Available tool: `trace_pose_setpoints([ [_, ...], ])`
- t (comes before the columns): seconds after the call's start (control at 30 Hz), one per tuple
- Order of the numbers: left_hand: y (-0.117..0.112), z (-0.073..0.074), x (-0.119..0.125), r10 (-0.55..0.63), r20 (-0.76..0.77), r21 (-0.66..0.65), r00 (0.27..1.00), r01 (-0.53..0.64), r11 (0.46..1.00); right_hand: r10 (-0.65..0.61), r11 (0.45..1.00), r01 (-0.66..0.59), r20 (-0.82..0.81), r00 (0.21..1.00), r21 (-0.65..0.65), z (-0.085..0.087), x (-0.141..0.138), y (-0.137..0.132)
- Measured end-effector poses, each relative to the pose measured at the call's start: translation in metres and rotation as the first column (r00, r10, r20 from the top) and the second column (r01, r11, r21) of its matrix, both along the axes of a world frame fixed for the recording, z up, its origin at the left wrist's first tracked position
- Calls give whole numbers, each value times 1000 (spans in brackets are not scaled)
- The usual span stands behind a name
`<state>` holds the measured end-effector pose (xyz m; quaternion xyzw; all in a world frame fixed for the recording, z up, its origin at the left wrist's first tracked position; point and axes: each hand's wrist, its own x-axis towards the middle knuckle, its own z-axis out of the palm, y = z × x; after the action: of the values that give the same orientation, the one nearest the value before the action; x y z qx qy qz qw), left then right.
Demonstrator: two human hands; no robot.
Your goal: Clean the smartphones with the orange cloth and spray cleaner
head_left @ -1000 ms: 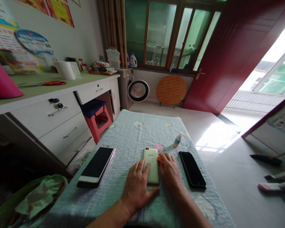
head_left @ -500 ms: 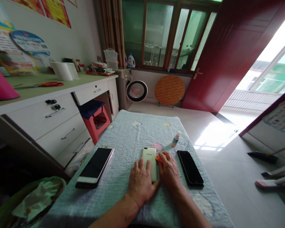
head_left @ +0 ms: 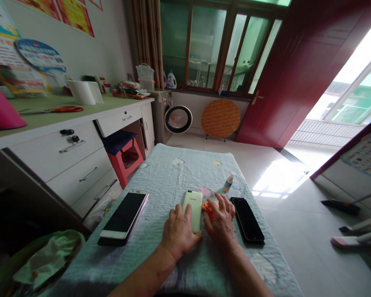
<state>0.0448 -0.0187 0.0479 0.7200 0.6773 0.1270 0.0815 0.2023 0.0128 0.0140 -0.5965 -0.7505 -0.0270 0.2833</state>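
Observation:
A pale smartphone (head_left: 193, 200) lies back up on the cloth-covered table, its camera at the far end. My left hand (head_left: 178, 236) grips its near part, fingers along the left side and thumb at the near right corner. Just right of the phone is a crumpled orange cloth (head_left: 208, 208). Over that cloth my right hand (head_left: 221, 222) has its fingers spread, the index touching it and the others raised. A dark-screened phone (head_left: 247, 219) lies to the right. Behind it stands a small spray bottle (head_left: 228, 182). On the left, a white-framed phone (head_left: 123, 215) rests on another phone.
The quilted tablecloth (head_left: 173, 177) covers the table. A desk with drawers (head_left: 71, 152) and a red stool (head_left: 128, 159) stand to the left. A lined bin (head_left: 46, 260) is at the near left. Beyond are a washing machine (head_left: 162, 111) with its door open and a folded round table (head_left: 221, 119).
My right hand has loosened, its fingers lifting and spreading so more of the orange cloth shows. My left hand and the pale phone have shifted slightly left, with the index finger now higher up the phone.

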Motion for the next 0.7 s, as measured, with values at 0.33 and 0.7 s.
trace_pose_setpoints([
  [0.33, 14, 12, -27, 113, 531, -216, 840, 5, 976, 118, 985, -102, -110, 987, 142, 4, -1, -3],
  [0.7, -10, 13, -32, 382, 924, -381, 33, 192, 904, 96, 961, -208, -483, 870, -184, 32, -25, -21],
])
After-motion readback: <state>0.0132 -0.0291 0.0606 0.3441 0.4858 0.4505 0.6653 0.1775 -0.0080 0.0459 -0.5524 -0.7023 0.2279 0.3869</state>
